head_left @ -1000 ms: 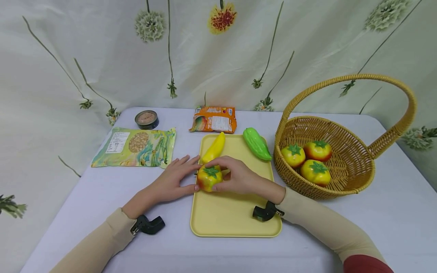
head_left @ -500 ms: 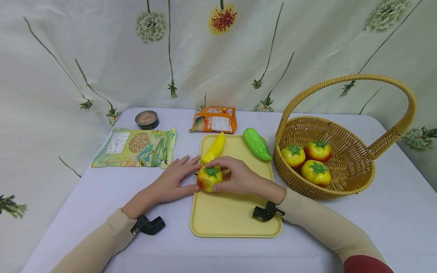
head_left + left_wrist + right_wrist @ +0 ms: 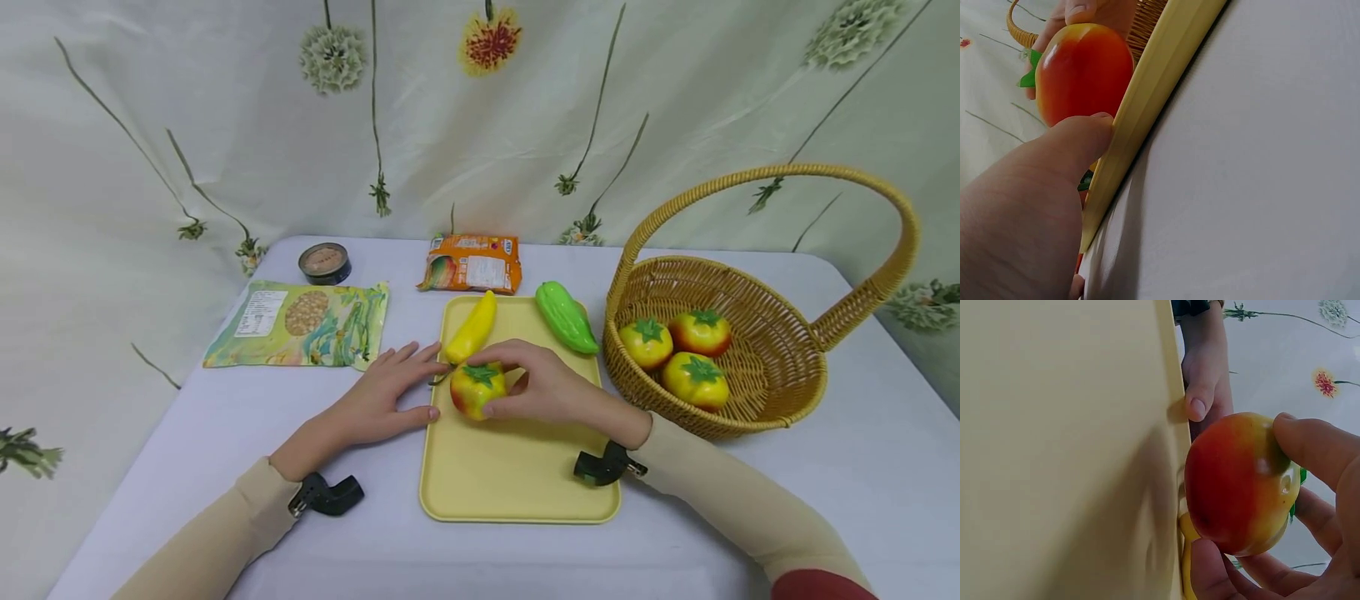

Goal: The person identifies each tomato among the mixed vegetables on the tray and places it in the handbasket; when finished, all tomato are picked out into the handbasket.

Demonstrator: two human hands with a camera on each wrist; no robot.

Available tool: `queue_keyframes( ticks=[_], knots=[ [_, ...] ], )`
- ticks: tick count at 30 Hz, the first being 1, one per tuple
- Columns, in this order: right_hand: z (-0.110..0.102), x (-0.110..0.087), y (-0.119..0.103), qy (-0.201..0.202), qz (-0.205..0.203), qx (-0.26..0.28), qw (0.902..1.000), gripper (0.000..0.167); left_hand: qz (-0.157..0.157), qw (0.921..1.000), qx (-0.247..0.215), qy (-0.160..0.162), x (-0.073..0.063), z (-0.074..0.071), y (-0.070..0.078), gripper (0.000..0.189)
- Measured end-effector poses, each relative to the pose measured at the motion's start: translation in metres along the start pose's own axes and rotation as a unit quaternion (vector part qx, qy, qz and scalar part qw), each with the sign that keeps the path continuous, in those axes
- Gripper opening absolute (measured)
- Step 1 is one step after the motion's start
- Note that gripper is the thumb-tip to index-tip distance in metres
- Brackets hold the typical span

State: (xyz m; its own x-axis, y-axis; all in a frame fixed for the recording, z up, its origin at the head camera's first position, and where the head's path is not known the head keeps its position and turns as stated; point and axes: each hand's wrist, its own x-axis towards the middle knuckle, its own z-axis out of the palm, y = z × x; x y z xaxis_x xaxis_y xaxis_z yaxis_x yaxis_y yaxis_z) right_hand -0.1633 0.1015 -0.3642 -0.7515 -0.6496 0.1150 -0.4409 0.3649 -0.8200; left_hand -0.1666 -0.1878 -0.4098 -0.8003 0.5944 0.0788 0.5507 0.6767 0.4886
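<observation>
My right hand (image 3: 536, 383) grips a yellow-and-red toy persimmon (image 3: 478, 392) with a green leafy top, thumb at its near side and fingers behind. The fruit is close over the left part of a pale yellow tray (image 3: 517, 475). In the right wrist view its red side (image 3: 1229, 481) faces the camera. My left hand (image 3: 382, 396) lies with fingers spread at the tray's left edge; in the left wrist view its thumb (image 3: 1079, 140) rests along the rim. A long yellow pepper (image 3: 472, 329) lies on the tray just beyond the persimmon, its dark stem towards the left hand.
A green pepper (image 3: 566, 318) leans over the tray's far right edge. Right of it stands a tall-handled wicker basket (image 3: 780, 367) holding three more persimmons (image 3: 696, 381). Behind are an orange packet (image 3: 471, 263), a round tin (image 3: 325, 262) and a green-yellow bag (image 3: 300, 325).
My right hand has moved slightly right with the persimmon, away from the left hand, and more of the yellow pepper's stem shows. The left hand has stayed still.
</observation>
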Motion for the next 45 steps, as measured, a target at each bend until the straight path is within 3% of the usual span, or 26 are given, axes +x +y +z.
queue_keyframes(
  ticks=[10, 29, 37, 45],
  knots=[
    [-0.026, -0.02, -0.01, 0.038, 0.014, 0.015, 0.9991, 0.057, 0.003, 1.0, 0.004, 0.004, 0.0, 0.001, -0.001, 0.057],
    [-0.088, -0.095, -0.029, 0.086, 0.043, -0.026, 0.995, 0.053, 0.007, 0.9999, 0.005, 0.005, 0.001, 0.002, -0.002, 0.056],
    [-0.105, -0.118, -0.025, 0.118, 0.036, -0.09, 0.9882, 0.056, 0.005, 1.0, 0.004, 0.004, 0.002, 0.0, 0.0, 0.056],
    [-0.121, -0.14, -0.007, 0.146, 0.042, -0.102, 0.9832, 0.059, 0.006, 0.9999, 0.007, 0.006, 0.001, 0.001, 0.001, 0.057]
  ],
)
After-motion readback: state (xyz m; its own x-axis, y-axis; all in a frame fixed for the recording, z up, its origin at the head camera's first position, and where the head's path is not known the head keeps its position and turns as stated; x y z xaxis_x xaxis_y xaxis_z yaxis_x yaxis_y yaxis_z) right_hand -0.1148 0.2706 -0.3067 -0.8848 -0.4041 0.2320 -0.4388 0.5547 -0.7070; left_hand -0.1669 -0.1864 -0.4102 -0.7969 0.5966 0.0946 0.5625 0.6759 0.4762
